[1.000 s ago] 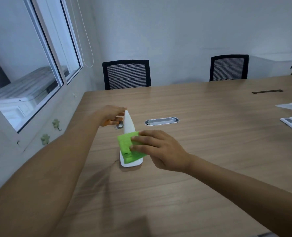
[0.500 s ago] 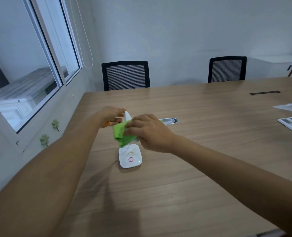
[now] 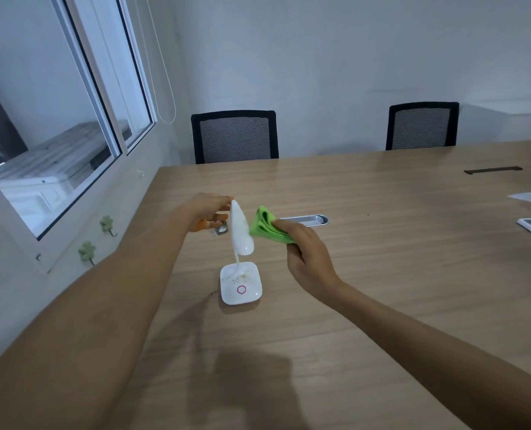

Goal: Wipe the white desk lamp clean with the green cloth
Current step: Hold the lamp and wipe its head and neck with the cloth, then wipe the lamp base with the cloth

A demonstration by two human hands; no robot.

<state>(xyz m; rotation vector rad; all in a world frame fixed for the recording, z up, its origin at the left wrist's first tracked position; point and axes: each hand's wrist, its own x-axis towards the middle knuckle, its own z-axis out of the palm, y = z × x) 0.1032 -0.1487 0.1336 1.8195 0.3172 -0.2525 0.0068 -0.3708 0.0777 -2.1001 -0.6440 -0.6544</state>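
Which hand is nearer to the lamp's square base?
Right. The right hand, holding the green cloth, is just right of the base; the left hand is higher, at the lamp head.

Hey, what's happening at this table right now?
A person is cleaning a white desk lamp on a wooden table. The left hand steadies the lamp's head at its top, while the right hand holds a folded green cloth just beside the head. Brownish specks show on the lamp's base, so wiping isn't finished.

Two black mesh chairs (image 3: 235, 136) behind wooden table (image 3: 382, 274), window (image 3: 56, 119) at left.
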